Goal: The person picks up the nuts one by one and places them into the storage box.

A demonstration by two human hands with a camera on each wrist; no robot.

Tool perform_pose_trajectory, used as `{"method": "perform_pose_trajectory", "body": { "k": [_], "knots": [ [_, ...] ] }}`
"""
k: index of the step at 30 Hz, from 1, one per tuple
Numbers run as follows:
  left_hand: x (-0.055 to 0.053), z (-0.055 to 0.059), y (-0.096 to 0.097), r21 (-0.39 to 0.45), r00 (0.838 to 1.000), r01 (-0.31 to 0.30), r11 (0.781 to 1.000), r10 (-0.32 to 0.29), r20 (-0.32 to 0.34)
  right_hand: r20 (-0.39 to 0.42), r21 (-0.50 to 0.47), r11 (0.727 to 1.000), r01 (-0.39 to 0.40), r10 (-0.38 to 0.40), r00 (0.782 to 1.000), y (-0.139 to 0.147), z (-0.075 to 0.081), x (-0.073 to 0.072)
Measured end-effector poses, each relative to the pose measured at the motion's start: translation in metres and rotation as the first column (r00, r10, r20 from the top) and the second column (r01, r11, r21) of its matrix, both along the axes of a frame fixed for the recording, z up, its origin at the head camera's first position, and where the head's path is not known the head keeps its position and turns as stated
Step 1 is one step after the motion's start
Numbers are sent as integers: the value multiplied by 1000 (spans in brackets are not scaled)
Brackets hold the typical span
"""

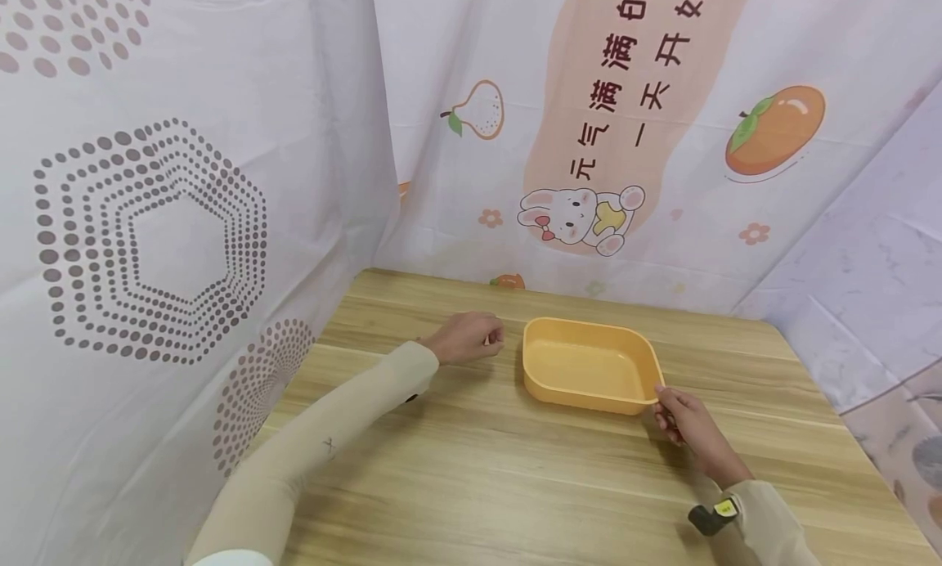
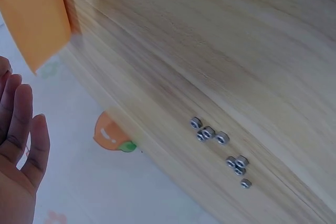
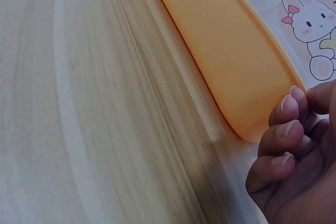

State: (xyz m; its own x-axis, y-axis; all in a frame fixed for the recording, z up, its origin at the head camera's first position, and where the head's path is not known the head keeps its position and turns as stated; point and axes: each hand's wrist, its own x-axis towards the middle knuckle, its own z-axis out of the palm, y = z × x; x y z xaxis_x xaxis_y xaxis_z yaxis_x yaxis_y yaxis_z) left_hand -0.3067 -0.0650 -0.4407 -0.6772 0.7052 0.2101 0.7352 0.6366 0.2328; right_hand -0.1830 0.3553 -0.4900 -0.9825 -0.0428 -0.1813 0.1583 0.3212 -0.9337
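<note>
A shallow yellow plastic tray (image 1: 589, 400) with rounded corners stands on the wooden table, its inside bare. My right hand (image 1: 688, 427) pinches the tray's near right corner at the rim between thumb and index finger, while the other fingers curl loosely below, as the right wrist view shows. Left of the tray, my left hand (image 1: 467, 337) hovers apart from it, fingers bent and loose with nothing seen in them. Several small metal hex nuts (image 2: 222, 138) lie in two loose clusters on the table in the left wrist view; the left hand and forearm hide them in the head view.
The wood-grain table (image 1: 471, 484) ends at the back against a printed curtain (image 1: 456, 190). Another curtain (image 1: 294, 181) with dotted patterns hangs along the left side. A dark wrist device (image 1: 712, 517) sits on the right sleeve.
</note>
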Motion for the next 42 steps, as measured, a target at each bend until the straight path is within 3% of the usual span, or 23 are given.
{"method": "perform_pose_trajectory", "body": {
  "k": [27, 42],
  "knots": [
    [7, -1, 28, 87, 998, 61, 994, -61, 5, -7, 2, 1000, 6, -6, 1000, 0, 0, 0],
    [4, -13, 39, 114, 994, 112, 987, -109, -29, -9, 2, 1000, -7, 7, 1000, 0, 1, 1]
  ]
}}
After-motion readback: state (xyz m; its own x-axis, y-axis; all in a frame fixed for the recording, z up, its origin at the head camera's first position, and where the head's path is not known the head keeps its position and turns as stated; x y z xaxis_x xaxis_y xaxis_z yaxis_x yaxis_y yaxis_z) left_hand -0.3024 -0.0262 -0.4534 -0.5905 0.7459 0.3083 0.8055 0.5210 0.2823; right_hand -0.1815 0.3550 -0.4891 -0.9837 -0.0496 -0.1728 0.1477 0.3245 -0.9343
